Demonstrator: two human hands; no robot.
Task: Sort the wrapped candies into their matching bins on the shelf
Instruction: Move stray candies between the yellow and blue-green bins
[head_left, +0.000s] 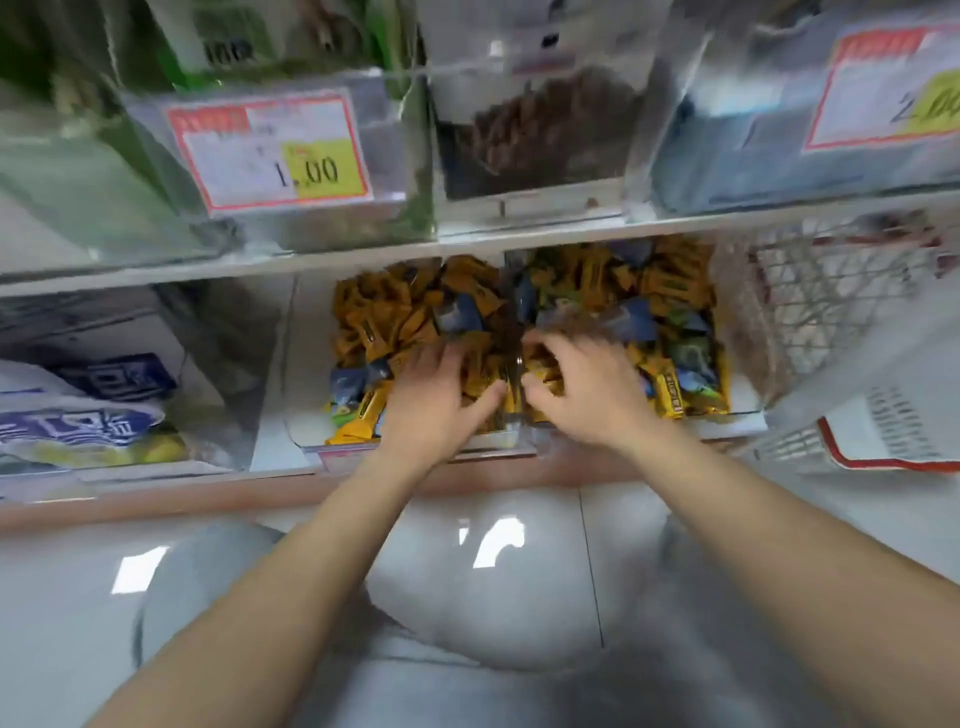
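Clear plastic bins (306, 395) hold shiny-wrapped candies (395, 317) above glossy floor tiles (519, 597).

Left grip (436, 400) reaches forward palm-down, fingers fairly straight; right grip (587, 395) beside it, fingers curled, blurred.

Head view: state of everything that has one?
left bin, full, mostly orange candies, some blue
right bin, full, orange, blue and green mixed
left hand, in left bin, grip unclear
right hand, in right bin, fingers curled, grip unclear
upper middle bin, partly filled, brown pieces
wire basket, contents unclear
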